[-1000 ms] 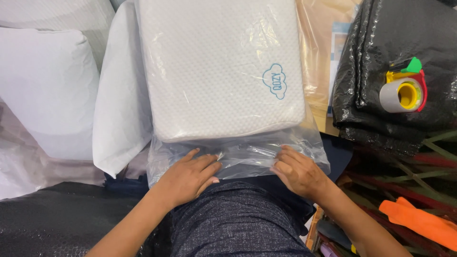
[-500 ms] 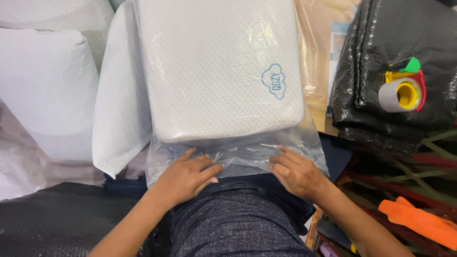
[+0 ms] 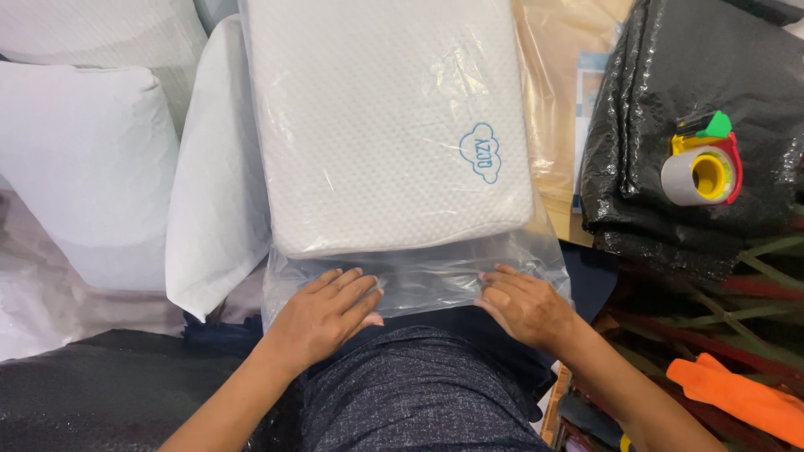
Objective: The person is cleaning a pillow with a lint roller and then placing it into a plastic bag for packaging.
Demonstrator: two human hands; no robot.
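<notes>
So the white textured foam pillow (image 3: 389, 125) sits dead centre inside a clear plastic bag (image 3: 419, 272), whose loose open end lies at 6 o'clock. Left hand (image 3: 322, 314) and right hand (image 3: 523, 303) both press flat on that flap, fingers spread. Tape dispenser (image 3: 702, 167) at 3 o'clock on black wrap (image 3: 670, 75).

Pretty cramped packing spot, no wall or window visible. On the left, plump white pillows (image 3: 75, 159) sit stacked, with a flat white fabric sheet (image 3: 213, 209) leaning beside them. Dark bubble wrap (image 3: 92, 393) lies bottom left. On the right, crinkly black plastic sheeting (image 3: 670, 75) carries a tape dispenser (image 3: 702, 167) with a yellow core. Tan paper packaging (image 3: 557, 100) sits behind. Soft, even light.
</notes>
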